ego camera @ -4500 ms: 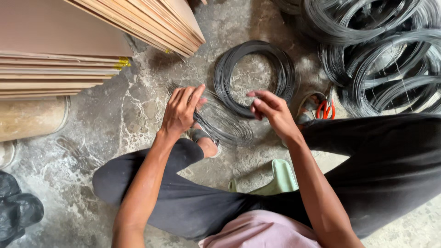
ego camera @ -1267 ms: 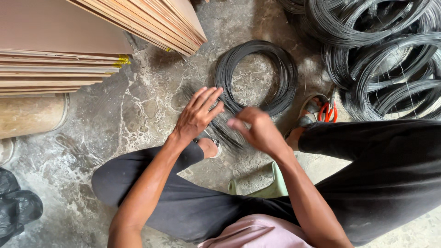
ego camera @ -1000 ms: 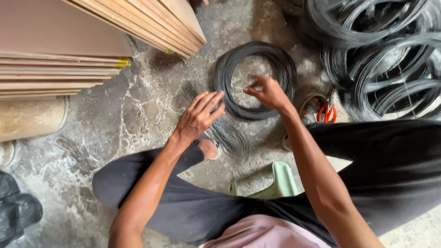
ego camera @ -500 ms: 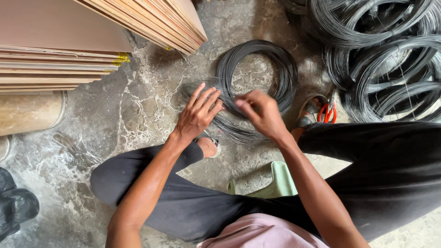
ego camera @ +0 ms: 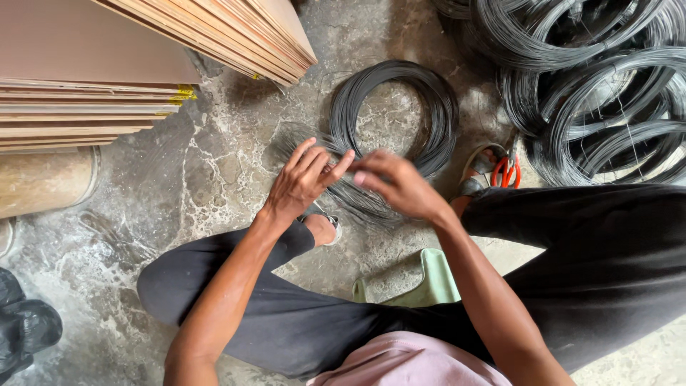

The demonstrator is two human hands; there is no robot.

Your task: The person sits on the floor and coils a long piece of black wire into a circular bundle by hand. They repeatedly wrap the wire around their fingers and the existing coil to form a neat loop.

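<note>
A rough, stained concrete floor [ego camera: 214, 164] is filling the view from the head camera, and the person is squatting on it with dark trousers [ego camera: 607, 264] spreading across the lower half. At about twelve o'clock from the hands a neat dark wire coil [ego camera: 394, 114] is lying flat on the floor, and a looser bundle of thin wire [ego camera: 357, 196] is trailing from its lower left edge down toward the hands. The left hand [ego camera: 304, 182] is resting on this bundle with its fingers stretched out and slightly fanned, pressing on the strands rather than clamping them. The right hand [ego camera: 400, 182] is meeting it from three o'clock, blurred, its fingers curling together at the wire; whether it is actually pinching a strand I cannot tell. The two hands are almost touching at the fingertips. At one to two o'clock a heap of large wire coils [ego camera: 593, 86] is piling up, well apart from the hands, and a pair of orange-handled cutters [ego camera: 506, 170] is lying just beside the right knee. At ten o'clock stacked plywood sheets [ego camera: 107, 71] are rising in layers. A pale green stool [ego camera: 421, 282] is showing beneath the person at six o'clock, and a black bag [ego camera: 25, 325] is sitting at eight o'clock
</note>
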